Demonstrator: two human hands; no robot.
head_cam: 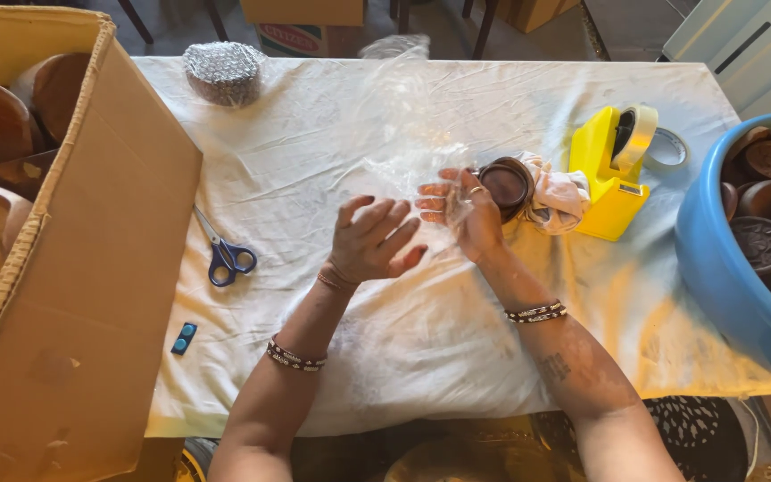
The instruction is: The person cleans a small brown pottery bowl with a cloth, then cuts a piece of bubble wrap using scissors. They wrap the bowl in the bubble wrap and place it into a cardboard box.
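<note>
My right hand point(459, 212) is raised over the middle of the table, palm turned left, with a clear plastic sheet point(403, 125) pinched against its fingers. The sheet trails away toward the far edge of the table. My left hand point(369, 239) hovers just left of it, fingers spread, holding nothing and close to the sheet's near edge. Right behind my right hand a round dark brown wooden piece point(505, 186) lies against a crumpled white rag point(559, 198).
A white cloth point(332, 143) covers the table. A yellow tape dispenser point(613, 174) stands to the right, blue-handled scissors point(225, 254) lie to the left, and a bubble wrap roll point(223, 71) sits at the back. A cardboard box point(91, 268) of wooden bowls stands left, a blue tub point(716, 268) of brown pieces right.
</note>
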